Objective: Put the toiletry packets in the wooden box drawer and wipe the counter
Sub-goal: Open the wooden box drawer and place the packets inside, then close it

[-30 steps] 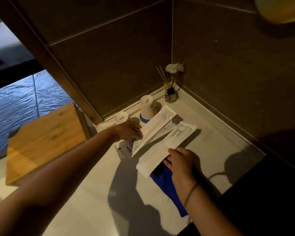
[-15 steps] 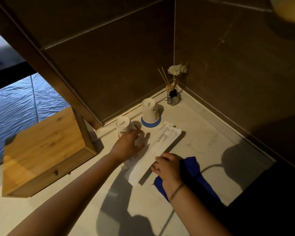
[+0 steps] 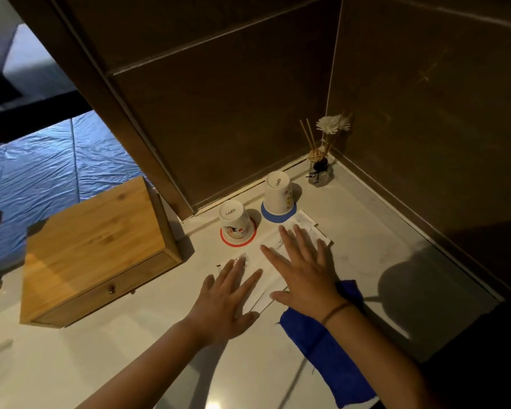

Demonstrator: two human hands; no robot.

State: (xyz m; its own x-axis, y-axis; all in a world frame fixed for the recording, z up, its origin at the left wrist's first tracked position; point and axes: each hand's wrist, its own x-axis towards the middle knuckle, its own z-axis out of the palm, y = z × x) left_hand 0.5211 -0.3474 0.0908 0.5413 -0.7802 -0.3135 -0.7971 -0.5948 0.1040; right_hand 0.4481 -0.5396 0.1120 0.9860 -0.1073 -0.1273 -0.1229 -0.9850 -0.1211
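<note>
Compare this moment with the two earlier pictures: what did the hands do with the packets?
Both hands opened out: the left hand and right hand now lie flat, fingers spread, over the white packets, which were gathered from fanned apart into one overlapping bunch. The wooden box drawer stayed shut; cups and blue cloth stayed.

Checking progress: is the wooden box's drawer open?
No. The drawer sits flush in the box, closed, while the packets lie on the counter.
</note>
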